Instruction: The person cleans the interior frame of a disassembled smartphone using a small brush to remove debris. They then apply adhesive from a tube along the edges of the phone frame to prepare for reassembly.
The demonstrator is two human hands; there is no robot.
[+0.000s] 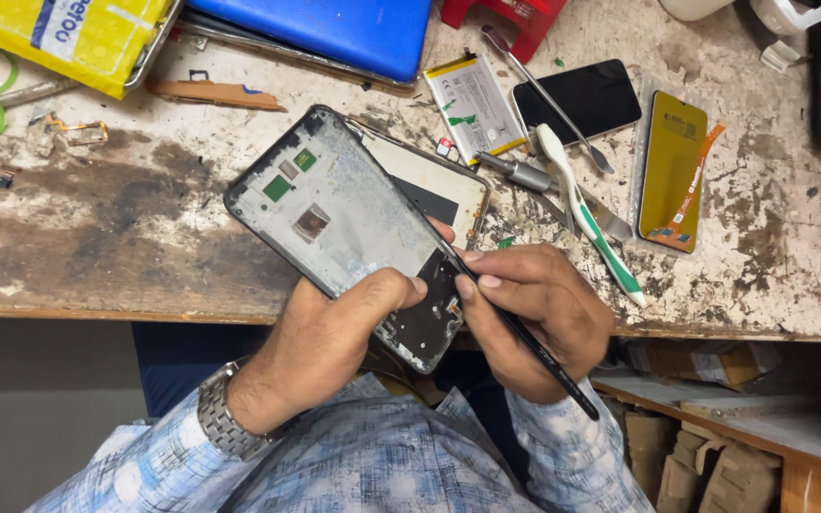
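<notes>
From the head view, a worn, stained wooden surface (97, 237) fills the upper frame, with a lower shelf of cardboard pieces off to the right below its edge.

The left hand (320, 342) grasps an opened phone frame (334, 218), thumb pressed across its lower end, holding it tilted above the near edge of the surface. The right hand (534, 309) pinches a thin black tool (515, 328) like a pen, its tip resting on the frame's dark lower section. To do this work well, I judge the tip should stay shallow and be moved slowly, with the left thumb bracing the frame so it cannot twist.

Just behind the frame lies a pale back panel (439, 185). Further right sit a battery (475, 104), a dark phone (577, 100), a white-and-green toothbrush (586, 214), metal tweezers (544, 95) and a yellow display part (672, 166). A blue flat case (334, 33) and a yellow packet (68, 38) lie at the back. None of these crowds the hands.
</notes>
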